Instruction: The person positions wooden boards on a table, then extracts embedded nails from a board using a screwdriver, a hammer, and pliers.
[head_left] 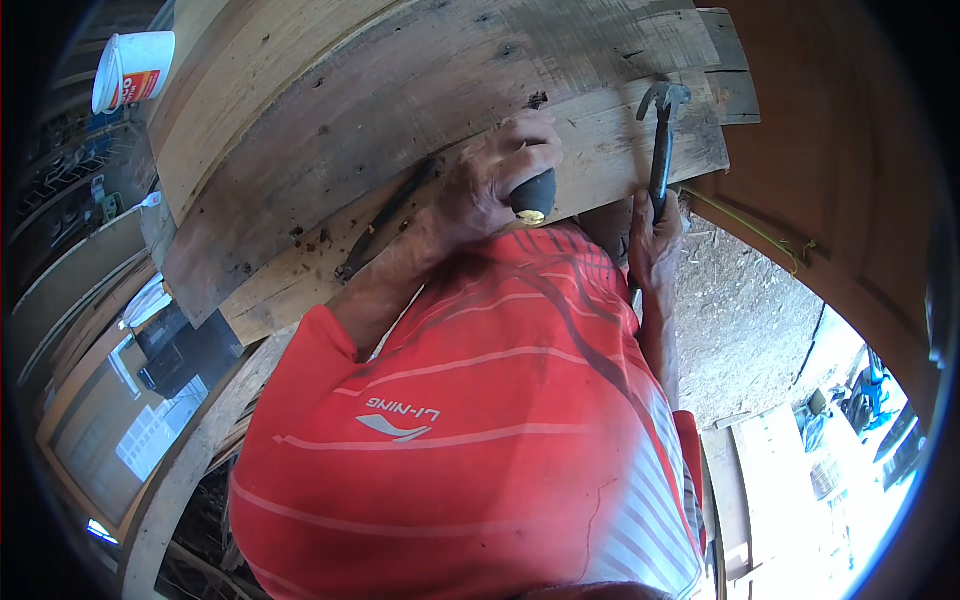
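Note:
My left hand (500,165), fingers curled, grips a chisel-like tool by its dark rounded handle (536,196), whose butt end is yellowish. The tool's blade is hidden behind my fingers. A small dark hole or patch of chips (538,100) shows in the wooden board (440,110) just beyond this hand. At the board's near right edge, my right hand (655,240) is wrapped round the lower handle of a claw hammer (661,140). The hammer's head is raised toward the far side, apart from the chisel. A dark metal bar tool (385,220) lies on the board beside my left forearm.
Wood crumbs (310,250) are scattered near the bar tool. A white bucket (135,70) stands at the far left. On the right are a brown wooden panel (830,150) and a yellow-green cord (745,222). Planks (760,480) lie at lower right.

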